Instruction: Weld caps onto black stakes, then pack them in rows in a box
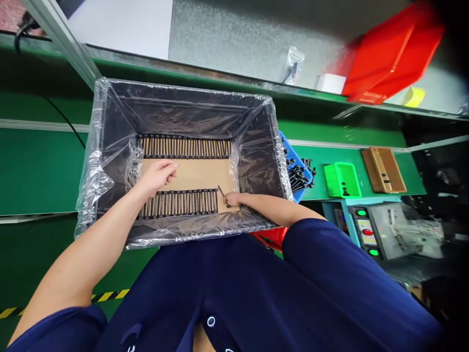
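A dark crate [183,110], lined with clear plastic film, stands before me with brown cardboard [200,173] on its bottom. One row of slim black rod-like parts [186,147] lies along the far side of the cardboard, and a second row [179,203] lies along the near side. My left hand [160,175] is closed over the bare cardboard between the rows; whatever its fingers may hold is hidden. At the right end of the near row, my right hand [232,198] grips one black rod-like part [221,190], tilted beside the last part laid there.
Right of the crate, a blue bin [298,171] holds more black parts. Farther right are a green bin [342,180], a brown box [384,170] and a button panel [367,232]. A shelf above carries a red bin [395,54] and a small plastic bag [293,66].
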Action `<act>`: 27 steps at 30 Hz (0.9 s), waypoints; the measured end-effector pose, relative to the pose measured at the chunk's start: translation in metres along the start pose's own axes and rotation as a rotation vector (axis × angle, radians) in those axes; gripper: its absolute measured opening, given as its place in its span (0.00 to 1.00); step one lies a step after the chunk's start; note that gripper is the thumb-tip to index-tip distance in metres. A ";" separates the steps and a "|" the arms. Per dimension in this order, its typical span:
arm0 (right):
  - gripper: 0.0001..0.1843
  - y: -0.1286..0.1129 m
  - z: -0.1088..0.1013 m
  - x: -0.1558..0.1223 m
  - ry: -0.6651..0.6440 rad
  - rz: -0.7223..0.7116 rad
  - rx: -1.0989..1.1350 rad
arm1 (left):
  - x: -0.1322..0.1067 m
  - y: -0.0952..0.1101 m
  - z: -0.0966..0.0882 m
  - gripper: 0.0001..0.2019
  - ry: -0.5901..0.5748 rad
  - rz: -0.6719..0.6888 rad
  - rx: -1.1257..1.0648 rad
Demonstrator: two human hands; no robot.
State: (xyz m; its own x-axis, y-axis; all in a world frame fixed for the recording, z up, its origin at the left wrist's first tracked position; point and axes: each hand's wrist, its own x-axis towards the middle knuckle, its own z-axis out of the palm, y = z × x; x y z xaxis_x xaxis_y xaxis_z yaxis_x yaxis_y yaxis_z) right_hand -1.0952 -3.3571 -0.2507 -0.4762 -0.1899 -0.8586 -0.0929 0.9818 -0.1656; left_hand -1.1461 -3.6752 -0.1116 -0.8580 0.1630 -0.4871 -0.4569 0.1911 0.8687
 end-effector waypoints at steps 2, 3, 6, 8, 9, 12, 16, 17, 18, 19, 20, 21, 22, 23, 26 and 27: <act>0.16 -0.001 0.008 0.009 -0.066 -0.029 -0.008 | 0.000 -0.002 0.001 0.10 0.002 0.001 -0.008; 0.17 -0.002 0.012 0.012 -0.082 -0.039 -0.007 | 0.001 -0.003 0.001 0.10 0.005 0.001 -0.011; 0.18 -0.001 0.016 0.018 -0.065 -0.041 -0.007 | 0.004 -0.007 0.000 0.11 0.004 0.005 -0.020; 0.19 0.001 0.015 0.021 -0.027 -0.038 0.003 | 0.006 -0.009 -0.001 0.12 -0.003 0.007 -0.028; 0.20 0.001 0.014 0.022 -0.010 -0.038 0.013 | 0.006 -0.010 -0.001 0.13 -0.005 0.008 -0.031; 0.21 -0.002 0.013 0.023 0.017 -0.038 0.055 | 0.005 -0.009 -0.002 0.13 -0.004 0.008 -0.034; 0.19 -0.007 0.014 0.020 0.048 -0.032 0.108 | 0.003 -0.007 -0.001 0.12 -0.001 -0.010 -0.034; 0.18 -0.007 0.013 0.018 0.057 -0.030 0.121 | 0.003 -0.006 0.000 0.12 0.001 -0.017 -0.034; 0.17 -0.007 0.012 0.017 0.066 -0.028 0.136 | 0.002 -0.006 0.000 0.12 0.000 -0.023 -0.037; 0.16 -0.007 0.010 0.017 0.075 -0.025 0.151 | 0.002 -0.006 0.001 0.11 -0.001 -0.030 -0.044; 0.15 -0.007 0.006 0.016 0.085 -0.021 0.166 | 0.002 -0.005 0.002 0.11 -0.004 -0.038 -0.058; 0.13 -0.006 0.002 0.016 0.099 -0.018 0.181 | 0.001 -0.005 0.003 0.11 -0.012 -0.047 -0.079; 0.12 -0.007 -0.004 0.016 0.117 -0.018 0.200 | 0.001 -0.005 0.003 0.11 -0.023 -0.057 -0.109; 0.10 -0.008 -0.011 0.015 0.137 -0.020 0.219 | 0.000 -0.004 0.004 0.11 -0.034 -0.067 -0.144; 0.09 -0.028 -0.034 0.010 0.194 -0.076 0.342 | -0.003 -0.001 0.004 0.11 -0.046 -0.089 -0.252; 0.10 -0.040 -0.042 0.006 0.204 -0.135 0.452 | -0.004 0.000 0.004 0.12 -0.045 -0.096 -0.288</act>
State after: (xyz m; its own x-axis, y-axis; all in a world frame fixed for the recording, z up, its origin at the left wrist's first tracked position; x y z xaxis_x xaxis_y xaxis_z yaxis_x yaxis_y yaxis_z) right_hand -1.1309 -3.3974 -0.2292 -0.6510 -0.2668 -0.7106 0.2006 0.8424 -0.5001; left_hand -1.1417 -3.6717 -0.1103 -0.7994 0.2014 -0.5660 -0.5885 -0.0732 0.8052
